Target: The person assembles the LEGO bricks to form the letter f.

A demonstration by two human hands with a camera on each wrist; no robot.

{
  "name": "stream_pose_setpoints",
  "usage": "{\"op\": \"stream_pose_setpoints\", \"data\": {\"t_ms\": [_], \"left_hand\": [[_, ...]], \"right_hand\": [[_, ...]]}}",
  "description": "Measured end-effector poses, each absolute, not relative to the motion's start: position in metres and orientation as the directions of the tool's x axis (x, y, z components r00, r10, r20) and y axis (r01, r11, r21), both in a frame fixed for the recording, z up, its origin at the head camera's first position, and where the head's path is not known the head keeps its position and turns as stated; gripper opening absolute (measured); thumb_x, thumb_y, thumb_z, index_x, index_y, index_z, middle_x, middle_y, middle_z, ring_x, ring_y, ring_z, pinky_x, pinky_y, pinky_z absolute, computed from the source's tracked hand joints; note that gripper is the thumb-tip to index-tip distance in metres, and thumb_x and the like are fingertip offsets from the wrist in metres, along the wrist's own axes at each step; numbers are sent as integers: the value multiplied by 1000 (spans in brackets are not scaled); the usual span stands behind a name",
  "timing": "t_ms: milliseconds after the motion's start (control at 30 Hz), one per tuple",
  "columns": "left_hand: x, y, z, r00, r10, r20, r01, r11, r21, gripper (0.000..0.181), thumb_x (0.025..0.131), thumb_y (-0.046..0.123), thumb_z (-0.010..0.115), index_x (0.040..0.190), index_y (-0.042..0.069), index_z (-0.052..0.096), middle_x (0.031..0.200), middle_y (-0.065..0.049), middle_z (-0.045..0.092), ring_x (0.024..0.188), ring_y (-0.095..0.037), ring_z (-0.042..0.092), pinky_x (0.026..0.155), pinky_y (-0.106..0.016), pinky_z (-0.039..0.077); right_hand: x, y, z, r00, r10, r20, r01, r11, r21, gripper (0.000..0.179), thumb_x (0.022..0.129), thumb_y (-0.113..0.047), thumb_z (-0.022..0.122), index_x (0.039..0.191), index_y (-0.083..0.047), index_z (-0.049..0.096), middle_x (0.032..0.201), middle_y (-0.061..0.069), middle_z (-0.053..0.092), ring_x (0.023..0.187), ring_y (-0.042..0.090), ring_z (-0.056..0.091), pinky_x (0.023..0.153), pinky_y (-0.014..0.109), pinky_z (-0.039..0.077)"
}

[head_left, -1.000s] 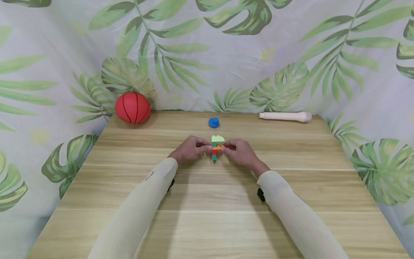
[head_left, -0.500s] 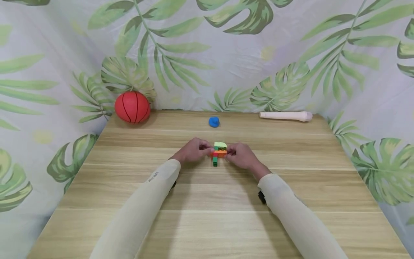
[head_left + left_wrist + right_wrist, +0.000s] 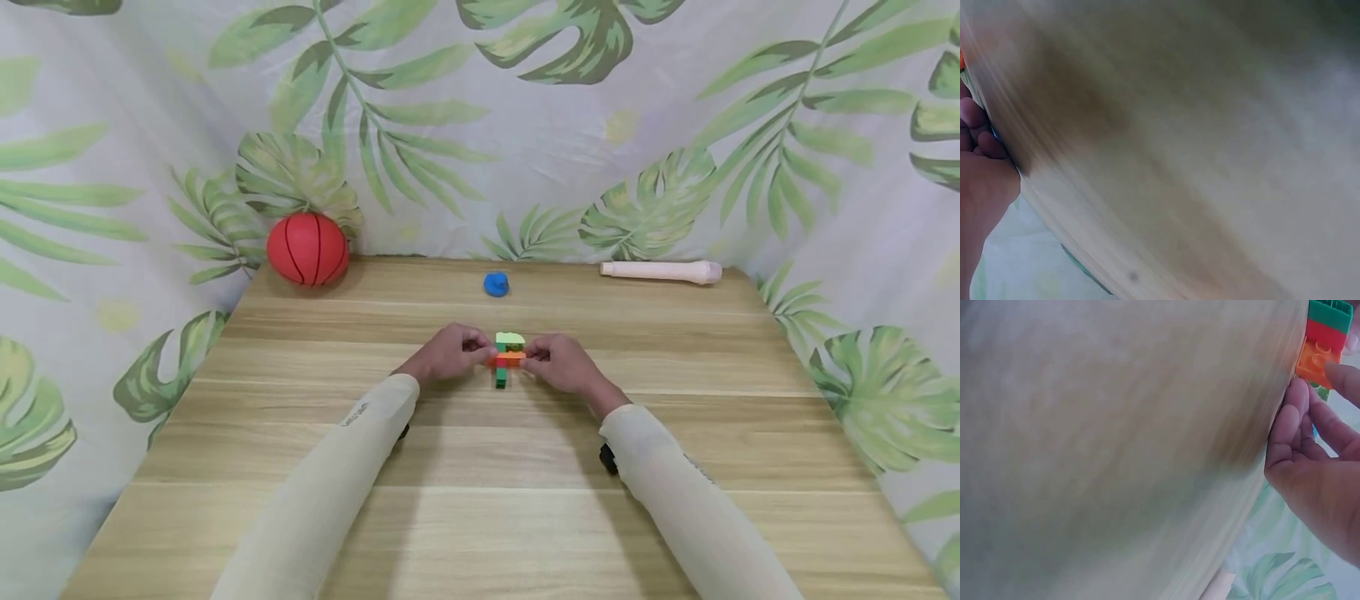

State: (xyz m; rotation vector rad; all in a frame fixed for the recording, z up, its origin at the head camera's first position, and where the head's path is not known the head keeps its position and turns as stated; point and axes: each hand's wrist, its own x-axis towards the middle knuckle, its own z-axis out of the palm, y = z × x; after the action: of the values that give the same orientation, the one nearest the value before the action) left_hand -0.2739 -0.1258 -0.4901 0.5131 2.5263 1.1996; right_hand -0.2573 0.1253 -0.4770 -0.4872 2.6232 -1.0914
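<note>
A small build of toy building bricks stands between my two hands in the head view. It has a light green rounded brick on top, orange across the middle, and red and green parts below. My left hand pinches its left side with thumb and fingers. From the right, my right hand pinches the end of the orange brick, its thumb on the studded face in the right wrist view. Only curled fingers of the left hand show at the left wrist view's edge; its grip is cut off there.
Behind the bricks, a blue rubber duck sits on the wooden table. A red toy basketball rests at the back left. At the back right lies a pale pink toy microphone. A leaf-patterned cloth hangs behind the table.
Over the last second the bricks have come a little towards me and tilted, with both hands holding on. Since half a second ago they have barely moved.
</note>
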Motion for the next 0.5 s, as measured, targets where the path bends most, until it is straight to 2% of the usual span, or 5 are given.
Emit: {"op": "stream_pose_setpoints", "data": {"t_ms": [233, 500], "left_hand": [[-276, -128, -494, -893, 442, -87, 211, 581, 786, 29, 108, 32, 66, 114, 8, 79, 104, -6, 76, 92, -16, 57, 82, -26, 47], [-276, -133, -495, -902, 422, -91, 181, 562, 807, 29, 110, 34, 63, 113, 9, 77, 106, -5, 74, 96, -18, 58, 87, -29, 48]], "right_hand": [[-260, 131, -476, -901, -400, -169, -129, 618, -775, 21, 100, -11, 72, 117, 0, 77, 109, 13, 77, 94, 17, 63, 84, 27, 52], [-263, 133, -476, -883, -421, -209, -91, 589, -803, 25, 100, -12, 72, 121, 0, 76, 110, 12, 77, 95, 16, 62, 84, 25, 52]]}}
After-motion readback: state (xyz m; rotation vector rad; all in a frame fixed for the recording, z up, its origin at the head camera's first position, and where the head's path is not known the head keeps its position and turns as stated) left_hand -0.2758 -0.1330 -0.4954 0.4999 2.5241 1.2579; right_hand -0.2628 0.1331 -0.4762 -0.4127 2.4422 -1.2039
